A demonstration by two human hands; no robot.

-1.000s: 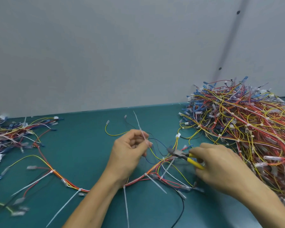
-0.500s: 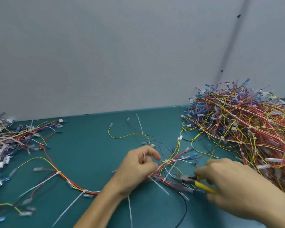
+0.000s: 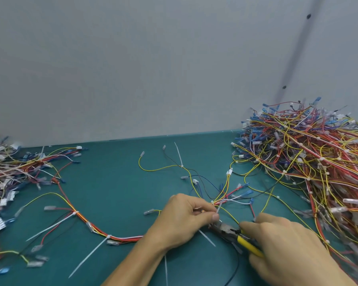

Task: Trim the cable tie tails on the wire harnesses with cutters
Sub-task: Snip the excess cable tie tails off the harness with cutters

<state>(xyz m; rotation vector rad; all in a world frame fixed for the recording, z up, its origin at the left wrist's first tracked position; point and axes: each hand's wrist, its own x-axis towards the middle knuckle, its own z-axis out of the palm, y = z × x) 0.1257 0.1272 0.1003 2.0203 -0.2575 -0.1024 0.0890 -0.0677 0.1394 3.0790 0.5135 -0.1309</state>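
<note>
A long wire harness (image 3: 116, 237) of red, yellow and white wires lies across the green table, with several white cable tie tails (image 3: 87, 259) sticking out. My left hand (image 3: 182, 221) pinches the harness at a tie, whose tail (image 3: 219, 207) points up past my thumb. My right hand (image 3: 291, 248) grips the yellow-handled cutters (image 3: 234, 234). Their dark jaws point left, right beside my left thumb at the bundle. Whether the jaws are around a tail is hidden by my fingers.
A large heap of harnesses (image 3: 318, 162) fills the right side of the table (image 3: 116, 182). A smaller pile (image 3: 10, 172) lies at the left edge. A grey wall rises behind. Loose wires with connectors spread toward the back centre.
My left hand let go of the far tie tail and moved down the harness toward me. The cutters followed down and now sit against the bundle by my left thumb.
</note>
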